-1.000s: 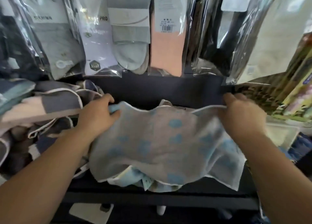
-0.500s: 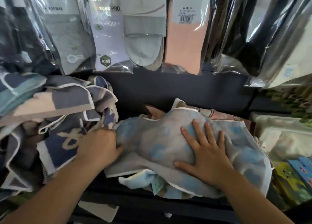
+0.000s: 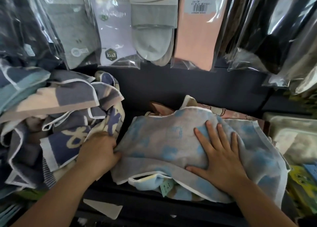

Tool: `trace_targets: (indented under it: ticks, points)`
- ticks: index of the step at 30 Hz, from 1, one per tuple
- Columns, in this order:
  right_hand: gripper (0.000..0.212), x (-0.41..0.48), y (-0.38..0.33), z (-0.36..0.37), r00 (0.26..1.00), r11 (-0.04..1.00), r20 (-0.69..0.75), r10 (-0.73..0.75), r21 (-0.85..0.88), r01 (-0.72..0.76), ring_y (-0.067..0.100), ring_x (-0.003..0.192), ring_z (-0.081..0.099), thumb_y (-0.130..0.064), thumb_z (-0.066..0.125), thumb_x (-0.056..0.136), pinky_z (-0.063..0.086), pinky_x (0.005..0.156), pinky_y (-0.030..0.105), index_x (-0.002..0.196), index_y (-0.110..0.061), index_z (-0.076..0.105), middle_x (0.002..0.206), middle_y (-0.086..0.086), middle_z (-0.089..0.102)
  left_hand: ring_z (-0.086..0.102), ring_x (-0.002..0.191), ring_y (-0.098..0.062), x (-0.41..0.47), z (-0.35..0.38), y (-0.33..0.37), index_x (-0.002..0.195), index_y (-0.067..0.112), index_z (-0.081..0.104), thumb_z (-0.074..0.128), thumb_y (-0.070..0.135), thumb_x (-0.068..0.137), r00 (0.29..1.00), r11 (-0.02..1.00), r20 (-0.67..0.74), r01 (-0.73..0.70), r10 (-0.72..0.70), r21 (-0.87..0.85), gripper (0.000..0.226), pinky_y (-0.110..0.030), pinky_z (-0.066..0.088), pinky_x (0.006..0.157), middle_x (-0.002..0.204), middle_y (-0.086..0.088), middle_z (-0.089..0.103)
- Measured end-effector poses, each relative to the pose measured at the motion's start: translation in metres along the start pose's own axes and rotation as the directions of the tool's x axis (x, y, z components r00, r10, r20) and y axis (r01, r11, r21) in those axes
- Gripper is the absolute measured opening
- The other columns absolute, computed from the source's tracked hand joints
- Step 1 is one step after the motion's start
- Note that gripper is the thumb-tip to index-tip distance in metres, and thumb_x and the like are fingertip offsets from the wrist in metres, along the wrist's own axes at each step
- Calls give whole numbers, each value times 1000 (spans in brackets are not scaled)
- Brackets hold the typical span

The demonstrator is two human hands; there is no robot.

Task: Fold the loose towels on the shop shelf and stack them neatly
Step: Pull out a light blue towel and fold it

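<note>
A narrow strip of bare dark shelf (image 3: pixel 127 117) runs between the heap of loose towels (image 3: pixel 60 110) crowding the left end and the blue-spotted towel pile (image 3: pixel 163 141) at the middle, widening toward the back edge. Hanging sock packets (image 3: pixel 118 29) close off the space above, and wrapped packs (image 3: pixel 295 137) wall in the right end.

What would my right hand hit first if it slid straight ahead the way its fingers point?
Flat on the grey-blue towel, the right hand would probably meet the pink towel behind it first; depth is unclear.
</note>
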State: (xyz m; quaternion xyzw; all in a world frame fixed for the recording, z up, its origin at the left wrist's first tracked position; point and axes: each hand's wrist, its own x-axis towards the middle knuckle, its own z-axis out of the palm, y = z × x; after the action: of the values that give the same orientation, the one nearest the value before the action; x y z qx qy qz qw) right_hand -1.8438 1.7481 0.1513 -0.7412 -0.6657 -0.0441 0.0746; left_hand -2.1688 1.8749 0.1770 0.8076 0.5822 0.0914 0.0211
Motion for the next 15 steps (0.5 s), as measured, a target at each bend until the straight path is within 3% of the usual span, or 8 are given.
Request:
trace_targets:
  ticks: [2,4,6,7,9,10,12,15]
  points:
    - [108,0,0,-3,1000,1000,18,6,28,-6,27,156,-13,-103,21,69,1,121,65,158,-48,-6,169,-6,-17,53,60,-21,0,-11,3,57,17,47,70,27,81,997,951,15,71,-69,-302,35,-32,34,53,58,2,52]
    - [103,1,-3,-10,1000,998,18,5,64,-6,26,155,-17,-102,16,70,-1,121,65,157,-51,-8,168,-9,-22,55,58,-18,0,-24,7,62,16,54,64,25,84,988,792,44,147,-151,-593,25,-32,41,55,55,4,57]
    - [94,1,-13,-23,1000,990,-11,-2,139,4,24,154,-24,-99,7,72,-6,121,64,155,-56,-8,166,-9,-26,63,64,-17,-1,-40,10,71,18,67,61,20,88,968,551,80,202,-237,-810,18,-32,52,65,64,6,68]
    - [90,0,-21,-31,999,982,-31,-19,189,24,22,153,-26,-97,5,75,-8,121,63,155,-56,-4,167,-8,-25,66,67,-19,-2,-48,12,75,19,71,61,14,91,954,357,136,229,-267,-906,20,-34,53,69,69,3,71]
    - [85,-5,-43,-45,990,953,-92,-106,274,127,23,155,-19,-93,12,82,-4,123,61,156,-53,5,170,-3,-11,66,67,-20,-3,-62,14,81,21,72,59,5,89,936,-35,278,277,-217,-960,22,-32,53,66,79,-8,69]
    - [84,-8,-55,-49,978,934,-120,-173,296,201,25,157,-9,-92,18,83,2,124,60,157,-51,10,171,-1,-1,66,68,-22,-2,-67,13,93,19,70,60,4,84,932,-150,318,295,-171,-944,20,-31,54,64,83,-11,67]
    - [85,-14,-73,-49,943,893,-167,-288,309,328,27,152,22,-90,36,83,22,122,52,155,-47,25,165,1,23,65,70,-24,-3,-75,8,109,18,65,63,6,71,929,-273,351,311,-113,-910,39,-35,55,66,86,-12,65]
    - [71,-16,-89,-39,910,867,-195,-365,284,409,18,114,57,-68,62,82,51,97,36,145,-40,44,130,-5,52,67,77,-24,-9,-74,2,116,22,65,60,0,74,954,-317,273,224,-121,-922,48,-33,58,63,103,-13,67]
